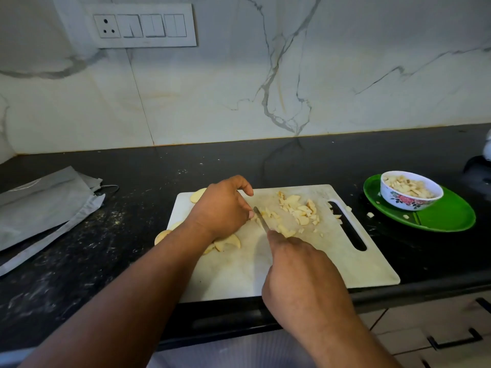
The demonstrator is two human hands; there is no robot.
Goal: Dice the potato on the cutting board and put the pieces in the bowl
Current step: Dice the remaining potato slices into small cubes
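A white cutting board (345, 256) lies on the black counter. Diced potato pieces (300, 208) are heaped on its far middle, and potato slices (228, 243) lie near its left edge. My left hand (223, 208) pinches a strip of potato at the board's middle. My right hand (300, 277) grips a knife (261, 221), whose blade rests against that strip beside my left fingertips. A floral white bowl (406, 200) with several potato cubes stands at the right.
The bowl sits on a green plate (449, 216), with stray potato cubes (370, 214) around it. Grey cloth bags (45, 208) lie at the left. A marble backsplash with a switch panel (140, 25) rises behind. Drawer handles (454, 341) show below the counter edge.
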